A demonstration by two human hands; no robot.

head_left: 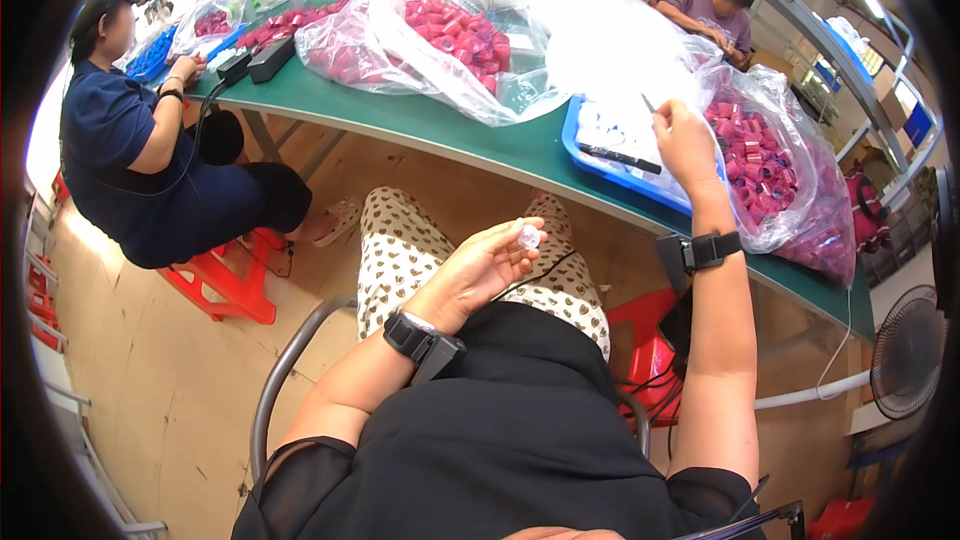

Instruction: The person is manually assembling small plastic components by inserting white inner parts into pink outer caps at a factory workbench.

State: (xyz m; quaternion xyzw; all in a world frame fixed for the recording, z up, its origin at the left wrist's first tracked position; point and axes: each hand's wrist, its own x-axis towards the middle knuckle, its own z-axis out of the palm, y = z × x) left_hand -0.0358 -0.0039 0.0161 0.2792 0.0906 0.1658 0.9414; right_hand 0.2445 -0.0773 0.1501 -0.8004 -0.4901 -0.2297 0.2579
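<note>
My left hand (482,268) is held palm up over my lap. Its thumb and fingers grip a small clear, whitish plastic piece (529,237). Farther right, my right hand (688,145) is raised over the near side of a blue tray (640,185), closed on a thin pointed tool (648,102) whose tip sticks out to the left. Small white parts (605,127) lie in that tray, partly washed out by glare. A black pen-like stick (620,159) rests across them, left of my right hand.
Open plastic bags of dark red parts stand on the green table (420,135), one bag (455,35) at the back and another (760,160) right of the tray. A person (160,140) sits at the left on a red stool (225,280). A fan (905,350) stands at the right.
</note>
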